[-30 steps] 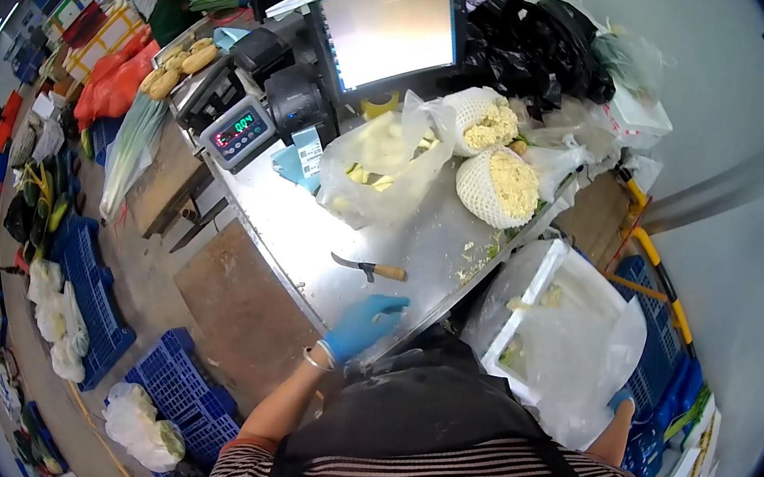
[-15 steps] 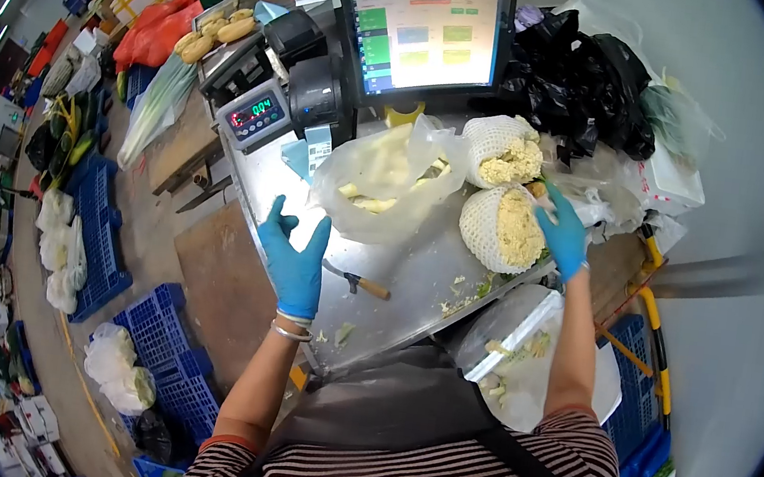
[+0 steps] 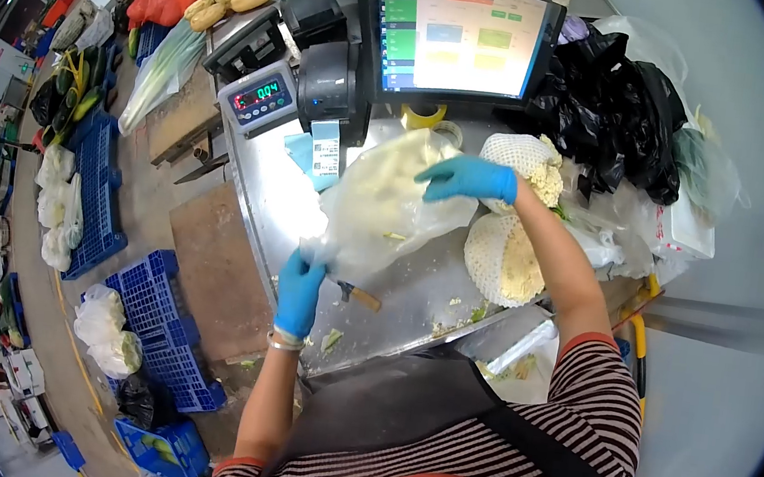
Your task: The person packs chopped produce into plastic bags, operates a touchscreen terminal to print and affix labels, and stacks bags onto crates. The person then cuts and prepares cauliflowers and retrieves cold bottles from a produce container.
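Note:
A clear plastic bag (image 3: pixel 372 223) with pale pieces of vegetable inside lies on the metal counter (image 3: pixel 426 309). At its near left corner my left hand (image 3: pixel 298 297), in a blue glove, is closed on the plastic. Over the bag's far right side reaches my right hand (image 3: pixel 467 180), also gloved, with its fingers stretched out against it. Two cauliflowers in white foam nets, one farther (image 3: pixel 536 167) and one nearer (image 3: pixel 518 260), sit right of the bag. A knife with a wooden handle (image 3: pixel 362 298) lies beside my left hand, its blade partly hidden.
A scale display (image 3: pixel 263 102) and label printer (image 3: pixel 329 89) stand at the left, with a lit screen (image 3: pixel 459 38) behind the bag. Black plastic bags (image 3: pixel 599 103) are heaped at the right. Blue crates (image 3: pixel 157 325) stand on the floor at left.
My right hand has moved left from the cauliflowers onto the plastic bag. My left hand has lowered slightly and closed on the bag's corner. The bag's plastic is now drawn toward the left hand.

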`<state>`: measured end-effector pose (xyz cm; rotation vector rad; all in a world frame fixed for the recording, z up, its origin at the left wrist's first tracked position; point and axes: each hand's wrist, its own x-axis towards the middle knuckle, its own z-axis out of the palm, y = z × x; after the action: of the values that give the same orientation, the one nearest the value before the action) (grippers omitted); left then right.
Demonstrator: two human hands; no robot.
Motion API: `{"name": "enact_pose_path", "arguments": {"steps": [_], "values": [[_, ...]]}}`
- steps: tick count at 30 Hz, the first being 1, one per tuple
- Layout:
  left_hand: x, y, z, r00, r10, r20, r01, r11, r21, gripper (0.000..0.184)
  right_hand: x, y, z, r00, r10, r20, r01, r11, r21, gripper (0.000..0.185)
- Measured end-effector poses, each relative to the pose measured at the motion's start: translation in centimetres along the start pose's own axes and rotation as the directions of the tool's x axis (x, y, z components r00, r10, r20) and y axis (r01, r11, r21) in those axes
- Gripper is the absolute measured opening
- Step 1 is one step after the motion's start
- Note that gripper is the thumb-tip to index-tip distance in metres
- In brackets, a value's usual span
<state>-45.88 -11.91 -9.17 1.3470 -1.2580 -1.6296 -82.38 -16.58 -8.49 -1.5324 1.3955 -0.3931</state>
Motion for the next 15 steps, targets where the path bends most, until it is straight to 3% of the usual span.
{"name": "enact_pose_path", "arguments": {"steps": [2, 3, 4, 6, 8, 15], "values": [[-1.2, -1.4, -1.0, 0.999, -0.046, 0.018, 0.045, 0.998, 0.044, 0.018, 2.2, -2.0, -4.3, 0.993, 0.095, -0.074, -0.085, 0.988, 0.126, 0.045], [-1.7, -1.6, -1.1, 0.998, -0.057, 0.002, 0.057, 0.998, 0.037, 0.018, 2.8, -3.7, -6.1, 0.977, 0.062, -0.202, -0.043, 0.994, 0.097, 0.038], [-2.2, -1.7, -1.0, 0.998, -0.066, -0.015, 0.067, 0.997, 0.031, 0.018, 4.9, -3.1, -7.7, 0.947, -0.102, -0.304, 0.086, 0.994, -0.065, 0.036], [-2.9, -2.3, -0.8, 0.995, -0.088, -0.041, 0.089, 0.996, 0.015, 0.018, 7.8, -3.2, -10.4, 0.858, -0.283, -0.428, 0.136, 0.930, -0.342, 0.036], [-3.4, -3.0, -0.6, 0.991, -0.117, -0.058, 0.117, 0.993, -0.003, 0.018, 11.2, -3.9, -11.9, 0.826, -0.351, -0.441, 0.169, 0.901, -0.400, 0.038], [-3.1, -2.6, 0.0, 0.981, -0.165, -0.102, 0.165, 0.986, -0.013, 0.025, 18.2, -5.8, -14.5, 0.806, -0.334, -0.489, 0.269, 0.942, -0.201, 0.045]]}}
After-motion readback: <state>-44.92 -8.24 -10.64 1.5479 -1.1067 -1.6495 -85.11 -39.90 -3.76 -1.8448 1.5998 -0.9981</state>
